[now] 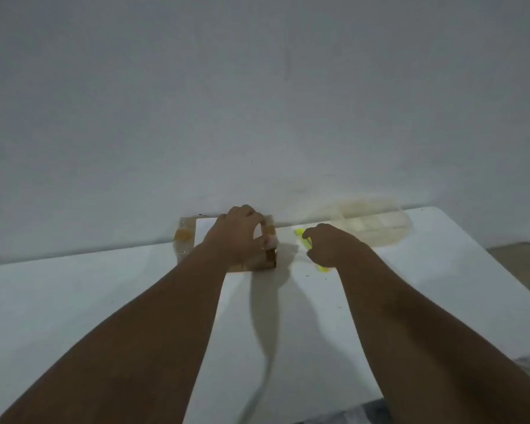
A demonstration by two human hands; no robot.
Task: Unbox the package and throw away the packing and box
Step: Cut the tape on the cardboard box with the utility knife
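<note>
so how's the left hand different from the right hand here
The left hand holds the cardboard box from above, with its fingers curled round it. The right hand holds a thin yellow tool beside the box. The left hand sits up on the box, while the right hand is low by the table. Both reach forward on bare arms.

Brown box (265, 262), white table (104, 301), yellow-green tool (300, 232), pale grey wall (257, 87)
</note>
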